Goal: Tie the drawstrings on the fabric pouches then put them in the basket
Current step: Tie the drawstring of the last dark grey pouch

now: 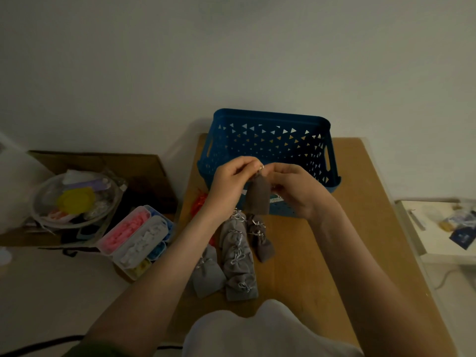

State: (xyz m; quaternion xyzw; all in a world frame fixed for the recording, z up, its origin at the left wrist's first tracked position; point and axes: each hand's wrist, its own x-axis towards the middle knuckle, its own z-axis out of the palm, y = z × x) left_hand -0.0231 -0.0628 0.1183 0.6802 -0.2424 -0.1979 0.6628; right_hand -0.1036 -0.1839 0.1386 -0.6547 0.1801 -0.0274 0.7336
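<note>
A brown fabric pouch point(258, 194) hangs in the air in front of the blue plastic basket point(268, 140). My left hand point(229, 181) and my right hand point(296, 191) both pinch its silver drawstrings at the pouch's top. Below my hands, several grey and brown pouches point(238, 256) lie in a loose pile on the wooden table point(347, 228). One more brown pouch point(260, 240) lies at the pile's right. An orange-red pouch point(199, 202) peeks out behind my left wrist. The basket's inside is hidden from here.
Left of the table, a compartment box point(136, 238) with pink, white, blue and yellow pieces sits on the floor. A clear bowl point(74, 199) with a yellow lid rests on cardboard. A low white shelf point(438, 228) with small items stands at the right.
</note>
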